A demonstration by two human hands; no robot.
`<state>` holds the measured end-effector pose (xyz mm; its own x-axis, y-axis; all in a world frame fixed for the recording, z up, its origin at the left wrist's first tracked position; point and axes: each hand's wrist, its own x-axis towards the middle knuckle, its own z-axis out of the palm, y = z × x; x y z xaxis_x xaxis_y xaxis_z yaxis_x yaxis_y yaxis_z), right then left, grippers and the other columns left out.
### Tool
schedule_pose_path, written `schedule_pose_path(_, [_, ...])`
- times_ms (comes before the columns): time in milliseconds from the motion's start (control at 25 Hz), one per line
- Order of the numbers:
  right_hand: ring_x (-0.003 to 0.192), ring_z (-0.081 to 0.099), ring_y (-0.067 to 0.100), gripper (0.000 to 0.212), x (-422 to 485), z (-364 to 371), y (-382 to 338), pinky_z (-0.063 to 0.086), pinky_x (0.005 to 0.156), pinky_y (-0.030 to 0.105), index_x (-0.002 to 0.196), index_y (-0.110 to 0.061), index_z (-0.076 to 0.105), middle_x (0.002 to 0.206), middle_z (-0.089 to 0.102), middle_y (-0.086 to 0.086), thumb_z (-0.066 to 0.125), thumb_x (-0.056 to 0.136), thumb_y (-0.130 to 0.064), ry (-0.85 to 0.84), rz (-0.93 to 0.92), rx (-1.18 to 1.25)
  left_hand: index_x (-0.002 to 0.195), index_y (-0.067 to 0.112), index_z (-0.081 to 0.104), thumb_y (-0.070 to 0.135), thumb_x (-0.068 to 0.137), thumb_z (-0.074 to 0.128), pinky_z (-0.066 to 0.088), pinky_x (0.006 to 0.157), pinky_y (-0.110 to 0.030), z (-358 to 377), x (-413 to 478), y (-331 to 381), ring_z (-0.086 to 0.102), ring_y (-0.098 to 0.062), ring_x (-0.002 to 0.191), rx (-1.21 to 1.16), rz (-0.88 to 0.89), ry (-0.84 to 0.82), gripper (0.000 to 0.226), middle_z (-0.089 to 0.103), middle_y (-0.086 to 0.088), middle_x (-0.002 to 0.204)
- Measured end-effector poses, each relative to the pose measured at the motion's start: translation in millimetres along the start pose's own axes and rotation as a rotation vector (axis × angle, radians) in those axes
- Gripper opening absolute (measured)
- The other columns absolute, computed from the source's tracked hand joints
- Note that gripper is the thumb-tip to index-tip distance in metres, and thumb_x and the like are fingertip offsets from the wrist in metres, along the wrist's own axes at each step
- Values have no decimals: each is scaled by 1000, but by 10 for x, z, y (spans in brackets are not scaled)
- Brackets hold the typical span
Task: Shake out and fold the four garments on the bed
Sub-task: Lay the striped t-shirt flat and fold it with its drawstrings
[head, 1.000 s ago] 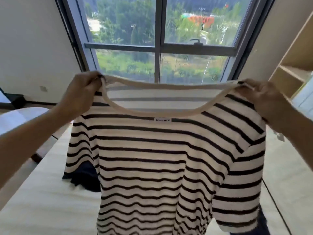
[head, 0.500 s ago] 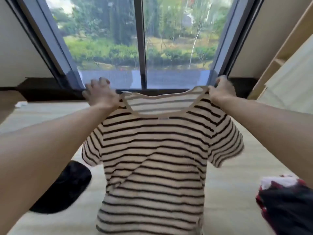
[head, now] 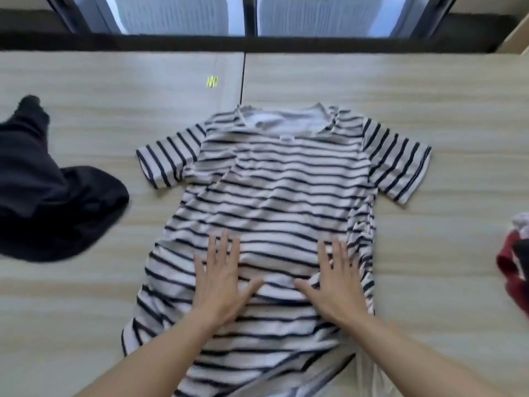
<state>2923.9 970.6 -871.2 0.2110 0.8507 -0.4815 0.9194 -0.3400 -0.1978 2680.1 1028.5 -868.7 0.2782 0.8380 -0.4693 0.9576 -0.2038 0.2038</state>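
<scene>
A white T-shirt with dark stripes (head: 274, 190) lies spread on the beige bed (head: 429, 116), collar toward the window, both short sleeves out to the sides. Its lower part is wrinkled. My left hand (head: 221, 285) rests flat on the shirt's lower left, fingers spread. My right hand (head: 333, 285) lies flat on the lower right, fingers spread too. A dark navy garment (head: 45, 202) is heaped at the left of the bed. At the right edge a red and white garment (head: 515, 270) is partly out of view.
The window frame and a dark sill (head: 257, 38) run along the far side of the bed. A seam (head: 242, 78) divides the bed surface down the middle. A wooden shelf corner (head: 515, 38) shows at top right.
The striped shirt was held up in the air by its shoulders; it now lies flat on the bed. Both hands let go and moved down onto its lower part.
</scene>
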Motion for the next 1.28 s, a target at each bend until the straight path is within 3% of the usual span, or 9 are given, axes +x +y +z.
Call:
schedule_pose_path(120, [156, -7, 31, 98, -183, 33, 268, 2, 124, 55, 161, -12, 3, 168, -6, 17, 34, 90, -71, 201, -15, -106, 161, 21, -13, 77, 90, 19, -5, 126, -48, 183, -470, -195, -26, -20, 154, -1, 71, 142, 96, -26, 2, 167])
schedule_pose_path(200, [156, 7, 32, 88, -525, 146, 365, 8, 124, 55, 159, -10, 20, 168, 10, 17, 41, 89, -59, 358, -157, -45, 163, 18, -1, 67, 97, 30, 8, 125, -55, 370, -873, -342, -11, -26, 157, 108, 292, 150, 88, -11, -3, 171])
schedule_pose_path(360, [155, 15, 30, 83, -1372, 770, 327, 22, 118, 58, 158, -16, 28, 168, 14, 12, 47, 91, -61, 224, -517, -167, 163, 21, 1, 76, 95, 30, 17, 121, -59, 651, -1200, -365, -10, -26, 157, 238, 504, -4, 92, -5, -2, 171])
schedule_pose_path(560, [144, 36, 37, 87, -1512, 864, 348, 28, 117, 55, 148, -9, 42, 153, 39, 16, 70, 79, -55, 287, -236, -63, 162, 11, 12, 80, 82, 48, 12, 125, -57, 551, -1344, -531, 8, -29, 157, 256, 419, 92, 112, 9, -9, 170])
schedule_pose_path(720, [115, 51, 35, 59, -1639, 848, 448, 43, 96, 46, 120, -15, 55, 124, 51, 11, 78, 75, -45, 360, 23, 22, 143, 10, 42, 25, 70, 83, 41, 108, -56, 511, -1575, -776, 36, -37, 136, 71, -6, 216, 85, 40, -14, 145])
schedule_pose_path(920, [90, 61, 40, 15, -1616, 703, 548, 42, 62, 40, 98, -15, 50, 96, 62, 10, 63, 92, -21, 205, 110, 169, 120, 11, 56, -10, 83, 54, 48, 68, -45, 533, -1540, -709, 56, -39, 100, -163, -131, 270, 43, 52, -11, 115])
schedule_pose_path(1040, [87, 64, 44, 25, -1608, 536, 667, 42, 63, 43, 113, -15, 48, 98, 67, 17, 57, 90, -12, 148, 74, 99, 115, 13, 54, -7, 89, 55, 46, 69, -44, 486, -1569, -729, 59, -39, 89, -220, -27, 200, 33, 54, -10, 111])
schedule_pose_path(1160, [99, 66, 42, 37, -1635, 306, 1019, 48, 77, 43, 123, -20, 44, 108, 69, 19, 57, 88, -18, -31, 263, -43, 112, 15, 55, 18, 91, 67, 50, 69, -45, 451, -1687, -838, 61, -33, 90, -134, 69, 186, 24, 56, -4, 108])
schedule_pose_path(1280, [104, 61, 38, 40, -1674, 215, 1204, 47, 85, 46, 116, -14, 51, 112, 64, 17, 65, 81, -24, 94, 291, -187, 119, 17, 57, 37, 74, 70, 47, 80, -46, 488, -1740, -974, 52, -32, 106, 78, 44, 189, 51, 52, -5, 118])
